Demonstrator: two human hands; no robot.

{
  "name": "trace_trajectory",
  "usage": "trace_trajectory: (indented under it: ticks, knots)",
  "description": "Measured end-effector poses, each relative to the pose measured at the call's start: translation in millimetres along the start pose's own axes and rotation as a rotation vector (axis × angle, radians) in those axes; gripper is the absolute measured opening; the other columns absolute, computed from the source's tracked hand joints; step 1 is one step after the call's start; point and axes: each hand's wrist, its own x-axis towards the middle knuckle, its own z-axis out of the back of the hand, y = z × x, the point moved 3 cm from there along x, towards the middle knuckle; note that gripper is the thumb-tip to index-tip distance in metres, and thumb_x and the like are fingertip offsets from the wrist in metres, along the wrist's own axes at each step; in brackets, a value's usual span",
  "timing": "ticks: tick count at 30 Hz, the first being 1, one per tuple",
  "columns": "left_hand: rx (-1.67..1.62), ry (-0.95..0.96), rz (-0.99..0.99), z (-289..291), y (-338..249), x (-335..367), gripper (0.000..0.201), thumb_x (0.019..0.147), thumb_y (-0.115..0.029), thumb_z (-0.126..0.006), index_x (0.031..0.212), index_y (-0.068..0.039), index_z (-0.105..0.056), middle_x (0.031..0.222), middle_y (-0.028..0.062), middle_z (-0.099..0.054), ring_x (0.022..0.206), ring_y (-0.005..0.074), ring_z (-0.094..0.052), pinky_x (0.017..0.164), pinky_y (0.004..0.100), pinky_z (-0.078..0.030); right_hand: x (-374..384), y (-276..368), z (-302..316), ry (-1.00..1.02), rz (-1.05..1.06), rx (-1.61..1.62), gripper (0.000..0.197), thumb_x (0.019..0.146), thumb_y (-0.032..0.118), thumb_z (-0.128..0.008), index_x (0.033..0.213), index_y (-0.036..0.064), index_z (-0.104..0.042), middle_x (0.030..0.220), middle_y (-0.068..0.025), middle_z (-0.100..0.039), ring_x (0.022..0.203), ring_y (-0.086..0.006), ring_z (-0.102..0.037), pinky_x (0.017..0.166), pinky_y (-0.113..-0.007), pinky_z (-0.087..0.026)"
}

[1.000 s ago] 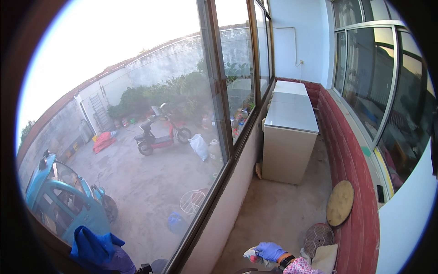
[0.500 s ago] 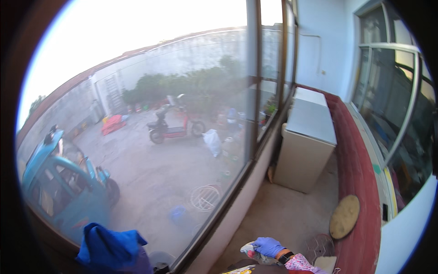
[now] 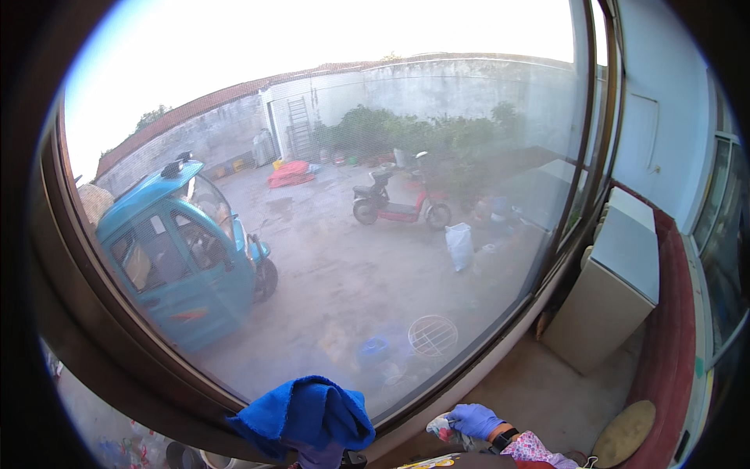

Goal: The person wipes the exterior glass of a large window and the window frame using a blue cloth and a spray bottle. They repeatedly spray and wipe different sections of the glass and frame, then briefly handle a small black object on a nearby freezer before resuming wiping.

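A bright blue cloth [image 3: 305, 414] bunches up in front of the window's lower edge. My left hand [image 3: 319, 455], in a purple glove, grips it from below, and the cloth's folds cover most of the fingers. To the right, my right hand [image 3: 474, 420], also gloved in purple, is closed round a crumpled whitish-grey piece with red patches [image 3: 444, 429], which looks like a rag or paper. A dark band sits on the right wrist, above a pink patterned sleeve [image 3: 539, 449]. Before me stands a large, hazy window pane [image 3: 328, 258] in a brown frame [image 3: 148, 344].
A pale chest-like cabinet [image 3: 601, 289] stands right of the window, beside a red ledge [image 3: 664, 328]. A round brown disc [image 3: 625, 434] leans there. Beyond the glass are a blue three-wheeler [image 3: 176, 262], a red scooter [image 3: 398, 205] and a white sack [image 3: 458, 246].
My view has turned left, so the yard fills more of it and the cabinet sits farther right. The blue cloth and both hands appear farther right in the picture, with their grips unchanged.
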Motion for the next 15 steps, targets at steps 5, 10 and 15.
trace_trajectory:
  ticks: [5, 10, 15]
  knots:
    - [0.013, -0.016, 0.057, -8.5, -8.0, 4.6, 0.018, 0.082, -0.008, -0.052, 0.064, -0.006, -0.048, 0.061, 0.0104, -0.046, 0.06, 0.0283, -0.05, 0.062, 0.0345, -0.042, 24.3, -22.4, 5.1, -0.032, 0.2, -0.047, 0.027, 0.087, 0.035, -0.057, 0.097, 0.0138, -0.07, 0.092, -0.0152, -0.065, 0.086, -0.0356, -0.063, 0.077, -0.044, -0.05]
    - [0.2, -0.168, 0.09, -29.7, -21.5, 19.3, 0.026, 0.084, -0.008, -0.051, 0.059, -0.006, -0.049, 0.054, 0.0095, -0.046, 0.054, 0.0283, -0.05, 0.058, 0.0346, -0.042, 19.9, -74.3, 29.2, -0.062, 0.161, -0.04, 0.027, 0.086, 0.034, -0.058, 0.099, 0.0148, -0.07, 0.092, -0.0142, -0.065, 0.087, -0.0353, -0.063, 0.077, -0.045, -0.05]
    - [0.47, -0.371, 0.267, -47.3, -27.2, 36.6, 0.03, 0.093, -0.015, -0.047, 0.065, -0.006, -0.048, 0.056, 0.0092, -0.047, 0.054, 0.0299, -0.049, 0.058, 0.0387, -0.042, -1.7, -125.7, 48.5, -0.132, 0.101, -0.007, 0.028, 0.087, 0.035, -0.057, 0.1, 0.0155, -0.071, 0.092, -0.0146, -0.065, 0.088, -0.0349, -0.063, 0.078, -0.044, -0.05]
